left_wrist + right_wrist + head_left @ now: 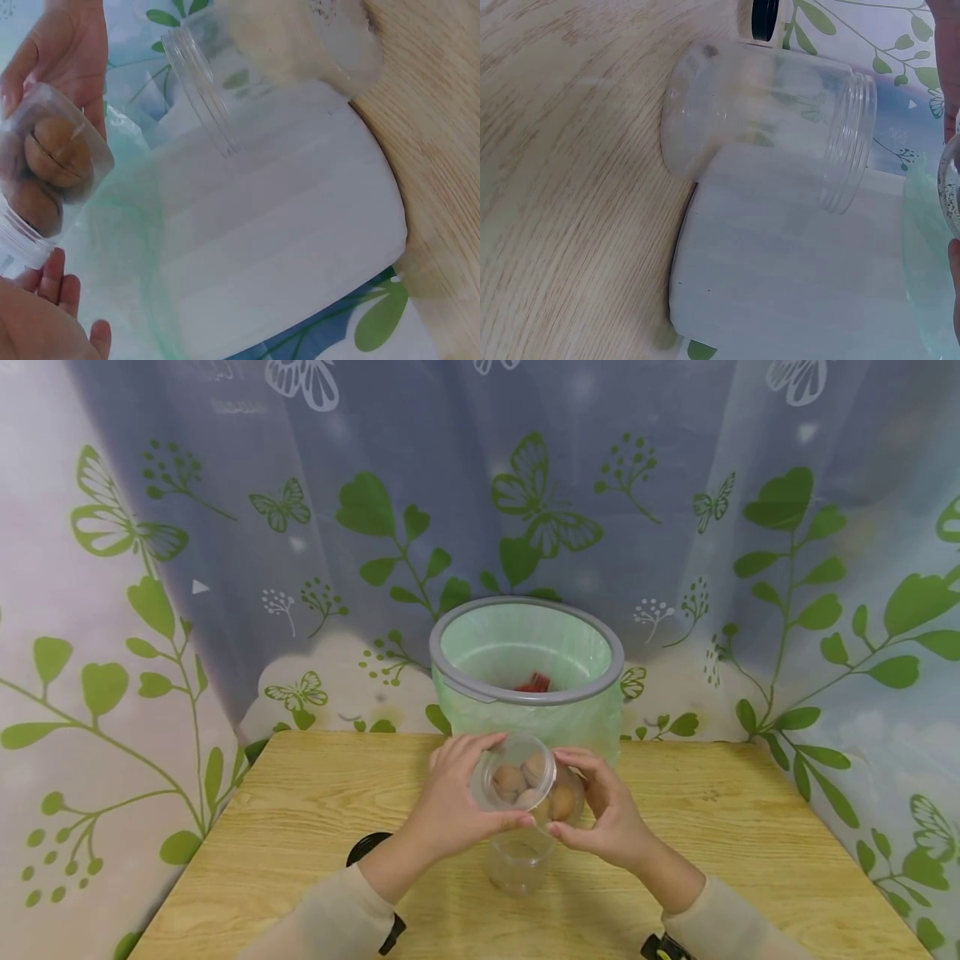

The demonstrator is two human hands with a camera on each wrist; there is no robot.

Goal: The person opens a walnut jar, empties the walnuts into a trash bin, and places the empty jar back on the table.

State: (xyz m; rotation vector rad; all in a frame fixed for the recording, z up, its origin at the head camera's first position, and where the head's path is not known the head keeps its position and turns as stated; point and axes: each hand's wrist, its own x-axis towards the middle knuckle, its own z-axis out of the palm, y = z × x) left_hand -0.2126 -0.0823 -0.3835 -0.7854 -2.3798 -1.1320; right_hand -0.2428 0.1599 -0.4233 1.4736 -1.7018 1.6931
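- Lid (363,849), as I judge the black round thing on the surface (750,827); the left forearm cuts off part of it.
- Left hand (450,789) wraps the mouth end of the walnut jar (529,783), thumb along the near side, fingers closed in to the jar's width.
- Second jar (519,867) stands upright below; from the head view I lose its top behind the grip. Specks near its base are too blurred to name.
- Bin (487,718) sits behind, green-lined; I can't identify the red thing (534,683) inside, partly hidden by the rim.
- Walnut jar, between both hands and clear of the surface, leans mouth-left with walnuts (56,154) inside. I'd call this step handling the filled jar at a tilt; the next move calls for controlling that angle.
- Right hand (611,818) grips the base end, thumb and fingers curved round; its wrist view catches only an edge.
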